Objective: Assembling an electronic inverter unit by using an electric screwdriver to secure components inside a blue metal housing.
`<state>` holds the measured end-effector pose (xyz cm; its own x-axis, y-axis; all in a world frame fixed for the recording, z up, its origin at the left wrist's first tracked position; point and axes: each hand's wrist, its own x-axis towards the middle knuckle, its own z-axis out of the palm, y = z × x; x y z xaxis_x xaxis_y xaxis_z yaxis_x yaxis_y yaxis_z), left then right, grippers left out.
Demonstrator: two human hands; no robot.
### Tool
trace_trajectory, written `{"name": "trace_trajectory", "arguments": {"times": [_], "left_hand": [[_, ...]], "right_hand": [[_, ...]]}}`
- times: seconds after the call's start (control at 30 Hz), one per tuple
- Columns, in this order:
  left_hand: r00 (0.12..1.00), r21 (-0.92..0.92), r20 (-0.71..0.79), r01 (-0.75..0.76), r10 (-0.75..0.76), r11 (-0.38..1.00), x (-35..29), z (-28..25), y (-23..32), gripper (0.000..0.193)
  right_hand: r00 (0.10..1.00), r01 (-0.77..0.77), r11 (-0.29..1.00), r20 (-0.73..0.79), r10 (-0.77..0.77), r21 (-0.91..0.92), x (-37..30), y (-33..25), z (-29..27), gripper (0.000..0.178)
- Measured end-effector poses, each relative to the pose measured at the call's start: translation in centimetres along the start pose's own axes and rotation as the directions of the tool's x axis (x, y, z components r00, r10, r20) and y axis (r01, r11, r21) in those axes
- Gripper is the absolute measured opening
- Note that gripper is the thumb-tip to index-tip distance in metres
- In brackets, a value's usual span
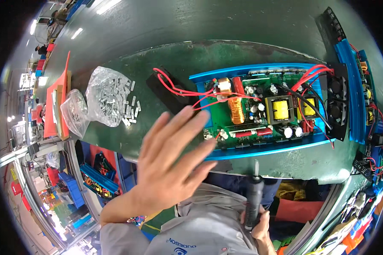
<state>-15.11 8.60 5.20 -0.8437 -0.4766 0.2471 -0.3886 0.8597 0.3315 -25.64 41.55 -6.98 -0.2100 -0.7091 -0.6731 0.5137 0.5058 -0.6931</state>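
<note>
My left hand (168, 159) hovers with its fingers spread, holding nothing, just left of a power inverter's green circuit board (219, 114). The board sits in an open blue metal housing (264, 151) on the bench, carrying yellow transformers and a copper coil. Red wires (170, 87) run from its left end over a black end panel (159, 91), which my fingers partly overlap. Low on the right, my right hand (261, 225) is closed around a black electric screwdriver (254, 195). Its bit points up toward the housing's near edge, apart from it.
Left on the green bench (127, 138) lie a clear bag of small metal pieces (110, 95), some spilled, and a smaller bag (75, 111). Behind them stands an orange folder (57, 100). A black fan panel (337, 100) and another blue housing (354, 93) are at the right.
</note>
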Motion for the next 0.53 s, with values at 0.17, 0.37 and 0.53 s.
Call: {"name": "trace_trajectory", "arguments": {"times": [0.17, 0.37, 0.53], "left_hand": [[0.999, -0.138, -0.023, -0.044, 0.041, 0.99, -3.0, 0.6, 0.5, 0.047], [0.988, -0.216, -0.066, -0.152, 0.141, 0.965, 0.8, 6.0, 4.1, 0.047], [0.958, 0.019, 0.086, -0.277, 0.275, 0.961, 4.5, 8.5, 4.6, 0.039]], "right_hand": [[0.904, 0.247, 0.968, -0.368, -0.217, 0.035, -1.2, 1.2, -2.5, 0.085], [0.836, 0.333, 0.935, -0.42, -0.353, -0.124, 0.5, 0.3, -2.5, 0.071], [0.873, 0.281, 0.958, -0.399, -0.282, -0.061, 0.5, 0.3, -2.7, 0.075]]}}
